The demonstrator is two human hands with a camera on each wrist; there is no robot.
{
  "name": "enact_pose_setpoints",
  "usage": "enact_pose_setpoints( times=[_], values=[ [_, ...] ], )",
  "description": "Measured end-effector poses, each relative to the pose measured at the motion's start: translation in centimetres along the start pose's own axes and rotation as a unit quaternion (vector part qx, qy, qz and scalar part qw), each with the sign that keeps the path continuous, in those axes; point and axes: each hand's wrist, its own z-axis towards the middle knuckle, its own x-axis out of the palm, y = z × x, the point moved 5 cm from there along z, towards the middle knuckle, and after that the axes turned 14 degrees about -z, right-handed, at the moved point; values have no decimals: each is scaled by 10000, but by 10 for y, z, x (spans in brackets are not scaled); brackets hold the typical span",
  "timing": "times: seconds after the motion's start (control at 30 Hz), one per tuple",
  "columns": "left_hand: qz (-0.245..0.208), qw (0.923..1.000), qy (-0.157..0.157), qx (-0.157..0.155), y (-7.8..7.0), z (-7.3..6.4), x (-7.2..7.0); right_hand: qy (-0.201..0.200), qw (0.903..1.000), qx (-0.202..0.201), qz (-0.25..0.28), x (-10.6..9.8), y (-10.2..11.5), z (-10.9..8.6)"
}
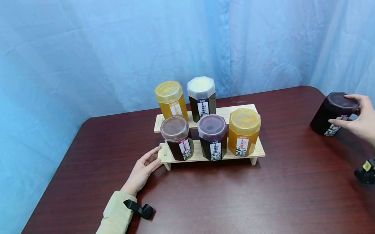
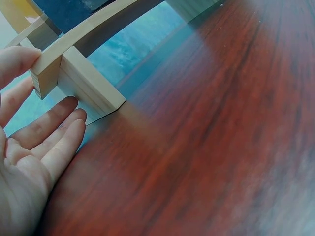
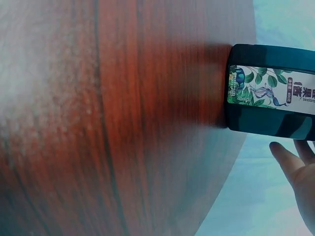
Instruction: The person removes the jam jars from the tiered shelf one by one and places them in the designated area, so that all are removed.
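Note:
A two-tier wooden rack (image 1: 242,153) stands on the table with several octagonal jars on it. My left hand (image 1: 143,171) holds the left end of its lower board; the left wrist view shows thumb and finger at the board's corner (image 2: 45,81), the other fingers bent below. At the far right, my right hand (image 1: 365,122) grips a dark jar (image 1: 324,116) near its lid, thumb on the near side. In the right wrist view that jar (image 3: 263,120) has its base at the tabletop and its label towards the camera; part of the hand (image 3: 302,177) shows beside it.
On the lower tier are a brown-lidded jar (image 1: 174,132), a purple-lidded jar (image 1: 212,133) and an orange jar (image 1: 244,131). The upper tier bears a yellow jar (image 1: 170,96) and a white-lidded jar (image 1: 201,94). Blue curtains (image 1: 137,51) surround the dark red table (image 1: 230,208).

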Motion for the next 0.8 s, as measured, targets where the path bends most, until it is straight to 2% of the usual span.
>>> enact_pose_setpoints(
  times=[0.23,0.43,0.53,0.63,0.8],
  values=[
    [66,10000,-19,-14,-1,1,2,386,9991,193,-4,-30,49,-24],
    [11,10000,-34,-25,-1,1,2,372,9985,260,-300,-48,69,-32],
    [-1,10000,-67,-35,-1,1,1,425,9987,160,-217,-52,74,-33],
    [1,10000,-42,-43,-1,0,1,429,9984,68,-362,-54,73,-32],
    [-18,10000,-37,-29,0,-1,1,214,9978,-130,-615,-43,42,-20]
  ],
)
